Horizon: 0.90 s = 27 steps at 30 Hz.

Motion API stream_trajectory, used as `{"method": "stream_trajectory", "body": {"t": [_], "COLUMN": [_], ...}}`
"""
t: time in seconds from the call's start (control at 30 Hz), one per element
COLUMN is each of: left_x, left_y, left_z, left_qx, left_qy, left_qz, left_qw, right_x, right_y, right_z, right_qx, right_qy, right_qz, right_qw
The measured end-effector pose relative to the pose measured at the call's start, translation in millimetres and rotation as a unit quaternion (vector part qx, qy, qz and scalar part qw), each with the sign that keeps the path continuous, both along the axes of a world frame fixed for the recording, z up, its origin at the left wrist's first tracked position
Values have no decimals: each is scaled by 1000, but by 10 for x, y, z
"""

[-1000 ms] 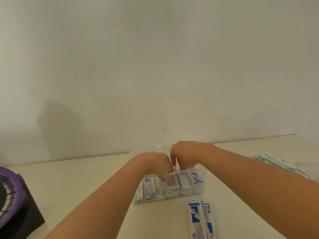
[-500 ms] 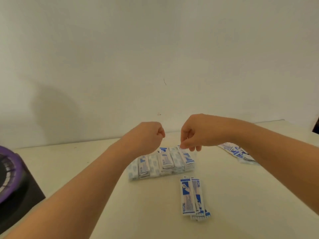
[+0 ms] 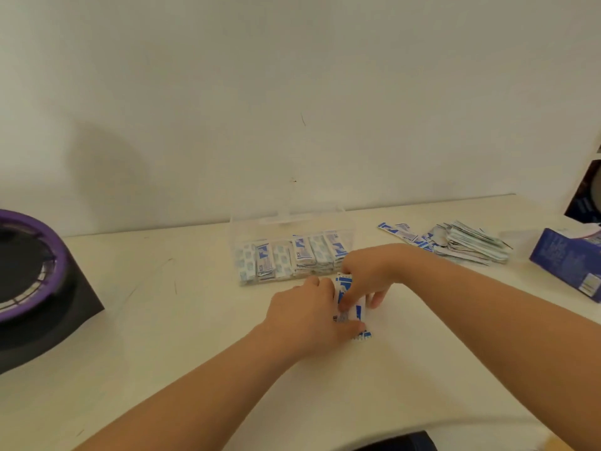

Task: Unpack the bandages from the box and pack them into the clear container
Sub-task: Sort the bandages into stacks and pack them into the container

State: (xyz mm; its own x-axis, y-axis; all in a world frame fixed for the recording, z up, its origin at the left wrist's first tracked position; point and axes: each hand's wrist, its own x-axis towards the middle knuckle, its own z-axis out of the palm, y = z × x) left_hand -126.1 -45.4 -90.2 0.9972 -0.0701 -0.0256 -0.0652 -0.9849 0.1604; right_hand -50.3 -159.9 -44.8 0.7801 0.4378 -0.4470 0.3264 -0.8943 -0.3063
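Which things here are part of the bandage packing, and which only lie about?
For the job: container; stack, gripped by left hand and right hand; pile of loose bandages; box.
Lying about: purple-rimmed object; dark object at the right edge.

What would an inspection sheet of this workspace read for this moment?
Surface: cream table, faint scuffs.
Job's things: clear container holding rows of packed bandages; small stack on the table in front of it; loose pile and blue box to the right.
Clutter: black and purple object at the left edge; dark object at the far right.
Hands: left hand and right hand both grip the small stack.
Cables: nothing seen.
Surroundings: plain pale wall behind the table.
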Motion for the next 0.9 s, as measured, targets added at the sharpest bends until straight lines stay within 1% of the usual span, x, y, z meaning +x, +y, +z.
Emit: {"method": "stream_trajectory", "body": {"t": [0.1,0.17,0.23,0.37,0.43,0.5,0.53,0.57,0.6,0.67,0.73,0.9], "left_x": [-13,-19,-26,-28,-12,16,34,49,62,80,89,69], "left_y": [26,46,53,64,96,164,210,255,289,318,298,245], "left_z": [-53,-92,-125,-171,-159,-129,-118,-124,-133,-184,-232,-296], "left_qx": [-10,-22,-50,-134,-206,-291,-312,-315,-306,-273,-259,-311], "left_qy": [-22,-39,-57,-97,-103,-120,-142,-162,-174,-162,-139,-71], "left_qz": [-8,-8,-7,-16,-21,-23,-29,-38,-49,-63,-72,-104], "left_qw": [1000,999,997,986,973,949,939,934,935,946,953,942], "right_x": [25,47,49,16,-37,-106,-143,-176,-209,-251,-287,-312], "right_y": [-3,-23,-65,-208,-273,-321,-341,-356,-366,-394,-413,-386], "right_z": [9,10,19,4,-36,-124,-183,-265,-350,-516,-591,-703], "right_qx": [0,20,67,165,256,378,423,443,436,377,357,306], "right_qy": [7,15,37,69,39,-4,-18,-32,-54,-122,-172,-245], "right_qz": [5,13,13,16,9,-26,-50,-65,-75,-78,-70,-23], "right_qw": [1000,1000,997,984,966,925,905,893,895,915,916,919]}}
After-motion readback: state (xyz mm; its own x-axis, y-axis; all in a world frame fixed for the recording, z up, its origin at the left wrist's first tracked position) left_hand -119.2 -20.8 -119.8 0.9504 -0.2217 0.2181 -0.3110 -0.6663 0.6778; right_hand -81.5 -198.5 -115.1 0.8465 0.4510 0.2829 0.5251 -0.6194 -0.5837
